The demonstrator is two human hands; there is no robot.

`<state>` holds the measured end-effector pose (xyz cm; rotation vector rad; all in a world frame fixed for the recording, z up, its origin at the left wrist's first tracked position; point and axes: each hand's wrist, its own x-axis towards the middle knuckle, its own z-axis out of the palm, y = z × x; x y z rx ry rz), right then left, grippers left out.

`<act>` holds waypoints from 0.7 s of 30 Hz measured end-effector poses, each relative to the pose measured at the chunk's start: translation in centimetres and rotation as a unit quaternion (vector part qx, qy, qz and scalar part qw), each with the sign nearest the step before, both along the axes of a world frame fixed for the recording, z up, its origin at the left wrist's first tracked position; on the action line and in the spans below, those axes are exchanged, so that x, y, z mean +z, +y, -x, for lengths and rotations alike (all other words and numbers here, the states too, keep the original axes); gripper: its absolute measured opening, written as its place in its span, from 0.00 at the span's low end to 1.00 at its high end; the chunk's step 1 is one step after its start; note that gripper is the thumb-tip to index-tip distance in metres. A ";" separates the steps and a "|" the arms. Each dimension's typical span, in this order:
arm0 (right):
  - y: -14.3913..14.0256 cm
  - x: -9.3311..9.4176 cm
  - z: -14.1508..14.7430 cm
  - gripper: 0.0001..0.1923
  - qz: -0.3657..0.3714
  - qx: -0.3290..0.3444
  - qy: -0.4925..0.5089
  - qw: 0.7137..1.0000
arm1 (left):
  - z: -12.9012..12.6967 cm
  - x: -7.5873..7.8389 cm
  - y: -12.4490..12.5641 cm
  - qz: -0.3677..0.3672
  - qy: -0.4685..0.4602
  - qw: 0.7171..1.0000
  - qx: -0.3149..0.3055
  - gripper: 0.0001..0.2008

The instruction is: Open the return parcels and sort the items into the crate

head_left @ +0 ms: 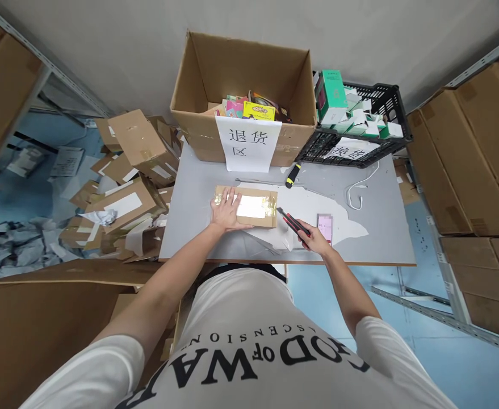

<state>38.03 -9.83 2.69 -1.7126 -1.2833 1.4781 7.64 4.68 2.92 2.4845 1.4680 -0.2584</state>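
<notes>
A small taped cardboard box [255,220] with a white label lies on the grey table [381,238]. Flat on its left end rests my left hand [226,212], fingers spread. My right hand [315,238] grips a red and black box cutter [292,221], whose tip points at the box's right end. From this view I cannot tell whether the blade touches the tape. Just right of that hand lies a phone [325,227] with a lit pink screen. Beneath the box and phone is a torn white sheet [349,227].
A large open carton [198,136] of colourful packets stands at the back, beside a black crate [388,94] of green-white boxes. A yellow-black utility knife [292,176] and white cable [350,193] lie on the table. Discarded cartons [141,139] heap at left; stacked boxes [466,153] stand at right.
</notes>
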 end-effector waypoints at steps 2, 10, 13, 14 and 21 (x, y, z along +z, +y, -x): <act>-1.3 -0.5 0.4 0.34 0.008 0.010 0.008 1.000 | 0.0 0.0 0.0 -0.002 0.000 1.000 0.000 0.58; -3.2 -1.3 1.4 0.36 0.042 -0.030 0.052 0.997 | 0.1 0.1 -0.1 -0.012 -0.004 1.000 -0.002 0.59; -3.1 -1.4 1.0 0.37 0.049 -0.037 0.054 0.997 | 0.1 0.3 -0.2 -0.009 0.002 1.000 -0.006 0.58; -3.2 -1.5 0.9 0.37 0.050 -0.041 0.053 0.997 | 0.1 0.4 -0.3 -0.009 0.004 1.000 -0.008 0.58; -4.1 -2.6 1.1 0.39 0.034 -0.086 0.068 0.993 | 0.2 0.3 -0.7 -0.017 0.008 1.000 -0.008 0.57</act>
